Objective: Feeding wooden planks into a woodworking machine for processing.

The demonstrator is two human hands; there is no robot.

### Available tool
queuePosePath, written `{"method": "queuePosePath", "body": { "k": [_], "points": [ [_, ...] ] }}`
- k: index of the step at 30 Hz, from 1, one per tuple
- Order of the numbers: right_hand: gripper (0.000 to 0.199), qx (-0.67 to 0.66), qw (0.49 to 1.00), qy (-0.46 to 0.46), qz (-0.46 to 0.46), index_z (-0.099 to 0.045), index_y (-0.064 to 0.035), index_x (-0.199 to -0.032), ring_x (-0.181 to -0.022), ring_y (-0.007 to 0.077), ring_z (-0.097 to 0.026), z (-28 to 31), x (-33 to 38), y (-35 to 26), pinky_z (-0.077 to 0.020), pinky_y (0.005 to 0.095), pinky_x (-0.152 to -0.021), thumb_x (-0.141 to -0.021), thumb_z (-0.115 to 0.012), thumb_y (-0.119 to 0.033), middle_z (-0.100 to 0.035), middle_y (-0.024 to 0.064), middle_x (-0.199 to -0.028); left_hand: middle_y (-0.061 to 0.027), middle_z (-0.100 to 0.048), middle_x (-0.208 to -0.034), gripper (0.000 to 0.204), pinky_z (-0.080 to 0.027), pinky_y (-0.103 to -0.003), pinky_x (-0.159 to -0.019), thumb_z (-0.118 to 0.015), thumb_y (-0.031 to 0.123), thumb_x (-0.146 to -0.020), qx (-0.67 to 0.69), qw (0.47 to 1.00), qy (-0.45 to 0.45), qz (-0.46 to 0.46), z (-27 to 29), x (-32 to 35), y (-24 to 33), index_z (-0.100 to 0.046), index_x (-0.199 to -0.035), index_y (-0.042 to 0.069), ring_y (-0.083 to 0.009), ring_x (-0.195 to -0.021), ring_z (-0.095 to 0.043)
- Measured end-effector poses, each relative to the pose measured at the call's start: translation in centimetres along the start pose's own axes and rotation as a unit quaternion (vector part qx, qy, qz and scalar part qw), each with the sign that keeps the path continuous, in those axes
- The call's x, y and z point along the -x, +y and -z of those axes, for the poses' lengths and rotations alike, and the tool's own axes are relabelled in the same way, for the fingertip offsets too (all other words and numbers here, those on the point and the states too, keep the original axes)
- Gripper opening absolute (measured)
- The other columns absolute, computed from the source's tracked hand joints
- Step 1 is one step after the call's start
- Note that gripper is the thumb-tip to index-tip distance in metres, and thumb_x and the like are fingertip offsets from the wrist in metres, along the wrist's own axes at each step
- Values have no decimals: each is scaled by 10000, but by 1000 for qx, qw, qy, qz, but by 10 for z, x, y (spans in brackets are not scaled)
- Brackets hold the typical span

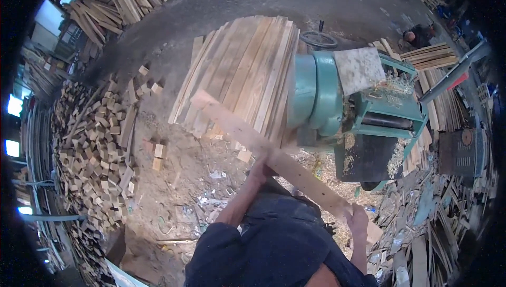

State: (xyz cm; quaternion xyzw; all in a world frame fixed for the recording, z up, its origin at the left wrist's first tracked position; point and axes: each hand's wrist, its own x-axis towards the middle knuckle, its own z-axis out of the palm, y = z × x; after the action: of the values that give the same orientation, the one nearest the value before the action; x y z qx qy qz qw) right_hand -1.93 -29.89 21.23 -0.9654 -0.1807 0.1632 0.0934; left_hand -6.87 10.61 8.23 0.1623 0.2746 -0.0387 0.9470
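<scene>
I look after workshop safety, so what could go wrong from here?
The plank might knock the board stack, as its far end overlaps it in this view. The left hand and right hand are bare, so splinters are possible. Wood shavings litter the ground by the green woodworking machine and could make footing slippery.

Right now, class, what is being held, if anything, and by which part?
A long wooden board: the left hand holds it near its middle, the right hand close to its lower-right end.
</scene>
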Motion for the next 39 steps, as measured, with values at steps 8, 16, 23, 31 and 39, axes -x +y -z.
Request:
{"method": "queuePosePath", "body": {
  "k": [8, 16, 23, 31, 39],
  "points": [
    [488, 58, 995, 74, 30, -591, -31, -964, -822, 357, -579, 0, 1, -6, -457, 447, -667, -759, -622, -473, -605, 175, -869, -101, -593, -1105, 567, -470, -446, -847, -516, 528, -852, 21, 995, 60, -77, 15, -5, 51, -516, -1192, 74, -278, -1001, -572],
    [411, -149, 964, -201, -93, -670, -12, -871, -664, 335, -633, -22, 38, -1, -467, 407, -600, -758, -626, -405, -631, 231, -730, -71, -609, -1084, 465, -466, -375, -871, -603, 416, -843, 35, 989, 84, -116, 47, -20, 89, -537, -1160, 82, -241, -991, -574],
    [535, -81, 963, -124, -225, -628, 38, -688, -491, 195, -565, -23, 68, -39, -417, 374, -487, -734, -642, -495, -553, 168, -518, -77, -606, -1065, 487, -503, -361, -815, -516, 468, -884, -36, 995, 73, -65, 78, -35, 87, -520, -1163, 69, -215, -944, -603],
    [578, 109, 975, -91, -173, -580, -5, -568, -520, 396, -556, 20, 72, -9, -405, 455, -476, -704, -611, -566, -534, 215, -532, -103, -609, -1031, 456, -508, -487, -769, -498, 452, -882, 86, 989, 116, -22, 109, -74, 23, -530, -1154, 88, -280, -936, -602],
    [528, 88, 987, -70, -114, -601, -25, -634, -545, 394, -564, -5, 20, -72, -427, 450, -498, -726, -611, -545, -551, 217, -562, -101, -634, -944, 317, -534, -399, -755, -552, 261, -881, 140, 963, 216, -79, 152, -91, 45, -553, -1063, 2, -251, -812, -628]
  ]
}}
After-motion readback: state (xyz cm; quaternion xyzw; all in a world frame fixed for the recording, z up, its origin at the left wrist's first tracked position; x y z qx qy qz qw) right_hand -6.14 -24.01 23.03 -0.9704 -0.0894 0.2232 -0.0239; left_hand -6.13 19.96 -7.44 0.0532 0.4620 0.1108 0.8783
